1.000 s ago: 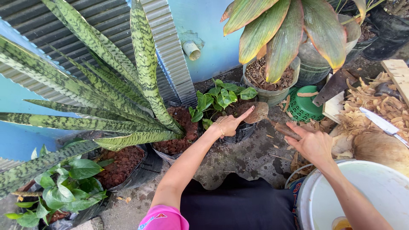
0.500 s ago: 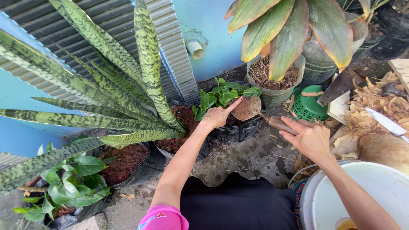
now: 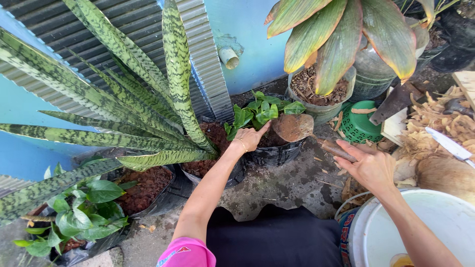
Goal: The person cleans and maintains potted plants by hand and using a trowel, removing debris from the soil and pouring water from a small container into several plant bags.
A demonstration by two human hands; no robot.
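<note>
1. My right hand [image 3: 370,167] is wrapped around the wooden handle of a trowel [image 3: 297,129], fingers curled over the handle's near end.
2. The trowel's rusty blade sits level above the right rim of a black pot [image 3: 277,152], and it looks dusted with soil.
3. My left hand [image 3: 249,138] is mostly open and grips nothing; its forefinger stretches out to the blade's left edge, though I cannot tell whether it actually touches, and the other fingers are loosely bent over the pot's soil.
4. The black pot holds a small leafy plant [image 3: 262,111], whose leaves sit just beyond my left fingers.
5. Left of that pot stands a snake plant [image 3: 148,113] in reddish-brown soil, its long mottled leaves fanning out to the left.
6. A white bucket [image 3: 425,227] is beside my right forearm, at the lower right.
7. Beyond my right hand lie a green basket [image 3: 357,124], a heap of dry husk shavings [image 3: 435,118] and a knife [image 3: 448,142].
</note>
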